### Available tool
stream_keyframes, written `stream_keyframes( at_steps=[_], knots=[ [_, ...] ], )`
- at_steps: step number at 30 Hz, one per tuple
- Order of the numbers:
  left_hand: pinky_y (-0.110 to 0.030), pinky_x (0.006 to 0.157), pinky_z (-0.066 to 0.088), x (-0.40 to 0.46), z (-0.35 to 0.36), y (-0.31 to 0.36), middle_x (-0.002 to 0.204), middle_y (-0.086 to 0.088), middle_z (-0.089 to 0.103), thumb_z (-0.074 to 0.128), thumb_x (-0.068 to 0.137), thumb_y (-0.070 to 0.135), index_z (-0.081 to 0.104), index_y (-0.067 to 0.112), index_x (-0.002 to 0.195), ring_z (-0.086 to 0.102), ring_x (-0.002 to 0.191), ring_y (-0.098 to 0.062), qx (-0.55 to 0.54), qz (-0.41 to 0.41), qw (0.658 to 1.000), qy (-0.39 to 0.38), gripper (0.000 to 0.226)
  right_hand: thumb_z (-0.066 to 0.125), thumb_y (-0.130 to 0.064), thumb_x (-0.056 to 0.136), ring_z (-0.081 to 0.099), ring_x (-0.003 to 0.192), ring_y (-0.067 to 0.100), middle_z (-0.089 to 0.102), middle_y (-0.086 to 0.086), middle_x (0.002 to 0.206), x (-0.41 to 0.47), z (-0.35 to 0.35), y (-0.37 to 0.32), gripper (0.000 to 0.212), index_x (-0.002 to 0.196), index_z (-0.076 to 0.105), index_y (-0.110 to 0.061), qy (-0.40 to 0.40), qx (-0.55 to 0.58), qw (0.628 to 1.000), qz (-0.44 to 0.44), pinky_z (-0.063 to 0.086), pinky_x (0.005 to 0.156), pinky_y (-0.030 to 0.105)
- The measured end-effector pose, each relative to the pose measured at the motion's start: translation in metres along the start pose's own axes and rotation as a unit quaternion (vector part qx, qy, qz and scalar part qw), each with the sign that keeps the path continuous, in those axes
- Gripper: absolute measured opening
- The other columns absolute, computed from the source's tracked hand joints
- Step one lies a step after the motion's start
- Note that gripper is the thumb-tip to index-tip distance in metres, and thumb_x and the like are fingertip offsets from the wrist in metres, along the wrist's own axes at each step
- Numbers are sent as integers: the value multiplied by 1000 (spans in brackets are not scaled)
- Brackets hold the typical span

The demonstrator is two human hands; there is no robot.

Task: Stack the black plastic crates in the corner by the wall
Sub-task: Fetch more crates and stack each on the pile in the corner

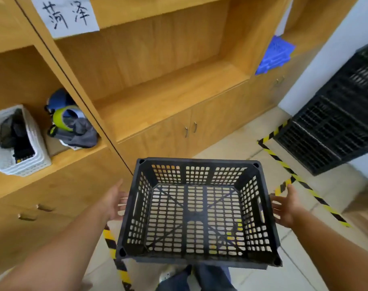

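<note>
Fingers [122, 201] half-hidden behind black crate [197, 211], stack [334, 122] cropped

Black perforated crate [197, 213]; black crate stack [334, 122] (slatted sides); yellow-and-black striped floor tape [300, 181]; white woven basket [21, 139]; blue plastic tray [275, 54]; honey-toned wooden shelving [158, 59]; white paper sign [65, 13], black handwriting.

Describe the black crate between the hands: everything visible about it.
The crate is black, plastic-looking and rectangular, with perforated walls and a grid floor crossed by diagonal ribs; the pale floor tiles show through. It has a thick rim with a round socket at each corner and a slot handle in each short side. It is empty, open side up, roughly level, in front of the person's legs. The left hand and right hand are at its short sides, fingers spread; actual contact is unclear.
</note>
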State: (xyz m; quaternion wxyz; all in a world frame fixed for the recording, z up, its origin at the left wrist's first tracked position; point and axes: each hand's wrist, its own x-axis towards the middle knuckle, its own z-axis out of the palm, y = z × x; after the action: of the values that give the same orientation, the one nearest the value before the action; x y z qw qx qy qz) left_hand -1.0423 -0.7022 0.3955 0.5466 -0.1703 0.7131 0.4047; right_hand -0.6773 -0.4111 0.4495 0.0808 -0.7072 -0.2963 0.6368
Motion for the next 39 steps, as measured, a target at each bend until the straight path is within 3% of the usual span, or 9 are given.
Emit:
stream_keyframes(
  at_steps=[2, 7, 11, 14, 19, 26, 31, 35, 39],
  knots=[
    [-39, 72, 42, -3, 33, 14, 83, -8, 50, 29, 89, 68, 58, 8, 103, 51, 82, -24, 26, 8, 1000, -3, 68, 18, -68, 88, 53, 86, 26, 57, 16, 102, 3, -30, -2, 78, 117, 53, -5, 9, 36, 999, 3, 40, 67, 31],
    [-40, 81, 44, -8, 117, 42, 77, -8, 49, 28, 90, 66, 57, 6, 95, 51, 74, -25, 47, 17, 998, -27, 68, 17, -68, 89, 52, 80, 24, 57, 14, 93, 11, -101, -11, 77, 111, 53, -4, 34, 94, 995, 10, 39, 67, 31],
    [-39, 83, 45, -11, 182, 67, 78, -7, 52, 30, 87, 70, 59, 6, 107, 52, 71, -24, 59, 11, 997, -58, 74, 18, -68, 89, 51, 79, 25, 55, 15, 92, 21, -156, -21, 75, 103, 55, -4, 51, 131, 990, 11, 39, 64, 31],
    [-39, 85, 44, -22, 232, 85, 75, -6, 50, 26, 88, 70, 60, 5, 101, 51, 71, -23, 87, 20, 993, -74, 75, 20, -68, 89, 50, 77, 25, 55, 15, 90, 26, -193, -32, 72, 89, 55, -5, 62, 151, 987, 9, 38, 63, 31],
    [-42, 97, 43, -35, 310, 107, 78, -9, 55, 29, 90, 67, 60, 4, 91, 54, 75, -25, 94, 45, 992, -69, 70, 22, -69, 87, 49, 75, 25, 54, 15, 89, 34, -244, -52, 71, 86, 54, -6, 74, 184, 980, 4, 36, 61, 31],
    [-36, 68, 44, -53, 400, 144, 76, -9, 54, 30, 96, 54, 57, 3, 86, 52, 69, -23, 88, 76, 992, -54, 58, 21, -66, 90, 48, 71, 22, 53, 12, 81, 39, -295, -81, 69, 85, 55, -6, 110, 221, 969, -14, 36, 61, 29],
    [-34, 66, 48, -55, 453, 192, 72, -8, 56, 31, 94, 59, 58, 6, 88, 54, 66, -22, 98, 96, 987, -78, 60, 19, -66, 90, 49, 74, 24, 54, 12, 85, 43, -319, -113, 70, 86, 54, -5, 137, 258, 956, -25, 38, 65, 31],
    [-25, 44, 49, -59, 498, 241, 67, -6, 54, 29, 92, 63, 59, 7, 84, 53, 53, -21, 115, 99, 981, -122, 64, 21, -67, 89, 50, 75, 25, 55, 13, 86, 47, -331, -148, 72, 91, 54, -3, 162, 299, 940, -36, 39, 63, 31],
    [-23, 41, 47, -67, 544, 295, 69, -7, 56, 27, 92, 64, 61, 4, 89, 53, 55, -20, 143, 113, 971, -153, 70, 20, -64, 91, 48, 70, 26, 52, 14, 82, 49, -335, -190, 71, 87, 52, -1, 186, 322, 927, -50, 37, 59, 30]
  ],
)
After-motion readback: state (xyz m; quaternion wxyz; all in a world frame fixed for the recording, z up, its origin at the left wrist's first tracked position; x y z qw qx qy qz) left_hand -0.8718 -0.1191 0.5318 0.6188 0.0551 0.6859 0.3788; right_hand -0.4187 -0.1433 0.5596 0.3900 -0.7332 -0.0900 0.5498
